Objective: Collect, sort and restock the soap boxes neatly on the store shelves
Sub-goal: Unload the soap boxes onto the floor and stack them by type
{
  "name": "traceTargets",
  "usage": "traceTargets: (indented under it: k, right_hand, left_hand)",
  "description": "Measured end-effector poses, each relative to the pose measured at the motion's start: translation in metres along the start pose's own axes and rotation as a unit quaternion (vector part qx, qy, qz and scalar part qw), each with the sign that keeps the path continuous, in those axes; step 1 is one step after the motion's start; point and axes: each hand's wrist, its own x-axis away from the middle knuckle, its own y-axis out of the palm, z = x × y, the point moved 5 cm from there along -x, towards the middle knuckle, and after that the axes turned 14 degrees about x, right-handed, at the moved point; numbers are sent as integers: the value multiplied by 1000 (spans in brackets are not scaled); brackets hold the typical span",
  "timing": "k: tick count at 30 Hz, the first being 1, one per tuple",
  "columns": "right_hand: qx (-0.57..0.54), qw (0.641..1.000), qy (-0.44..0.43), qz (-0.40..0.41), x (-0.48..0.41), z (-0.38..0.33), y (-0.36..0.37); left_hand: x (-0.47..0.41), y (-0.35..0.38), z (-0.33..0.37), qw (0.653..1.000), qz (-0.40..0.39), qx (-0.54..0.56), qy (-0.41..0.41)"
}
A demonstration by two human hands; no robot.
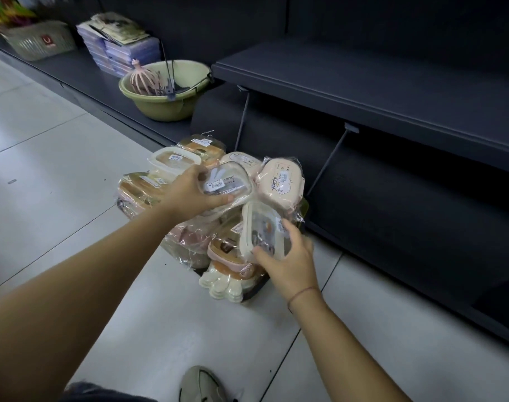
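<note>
Dark shelf over tiled floor; heap of wrapped soap boxes on the floor just beside its base; left hand curled round a clear-lidded box atop the heap, right hand gripping a tilted cream box at its near side.
</note>
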Motion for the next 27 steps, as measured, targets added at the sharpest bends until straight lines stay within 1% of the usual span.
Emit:
traceTargets:
  k: [2, 3, 6, 8, 10, 12, 14, 15, 16, 17, 19, 22, 25, 27]
  right_hand:
    - [-85, 995, 35, -40, 2, 5, -2]
    - [-123, 990, 54, -45, 0, 6, -1]
    - [-130, 982, 133, -29, -13, 6, 8]
    - [-137, 976, 171, -8, -17, 11, 8]
    - [-171, 972, 162, -9, -14, 24, 0]
    - [-192, 975, 115, 4, -1, 45, -23]
    - [-174, 982, 64, 28, 18, 82, -55]
    - [-143, 987, 55, 41, 26, 105, -70]
    - [-89, 992, 64, 60, 30, 129, -83]
    - [-24, 993, 84, 73, 29, 155, -92]
    - [86, 987, 117, 71, 20, 207, -95]
    - [216, 972, 92, 28, -14, 255, -81]
    - [301, 952, 45, 11, -53, 278, -67]
    - [332, 943, 18, 11, -72, 287, -61]
  left_hand:
    - [13, 10, 4, 1000, 15, 16, 23]
    - [17, 15, 5, 999, 23, 25, 32]
    - [29, 22, 13, 996, 36, 46, 61]
    - [33, 24, 17, 996, 37, 31, 76]
    - [37, 27, 24, 996, 35, 6, 85]
    - [40, 29, 33, 993, 41, -19, 105]
    - [44, 33, 43, 989, 56, -33, 134]
    - [47, 37, 49, 987, 56, -31, 149]
    - [50, 44, 53, 986, 48, -27, 160]
    - [52, 52, 56, 985, 33, -25, 167]
    - [54, 70, 57, 983, 5, -35, 178]
    - [49, 84, 55, 979, 0, -60, 195]
    - [40, 90, 54, 979, -12, -70, 189]
    - [34, 93, 53, 981, -26, -64, 181]
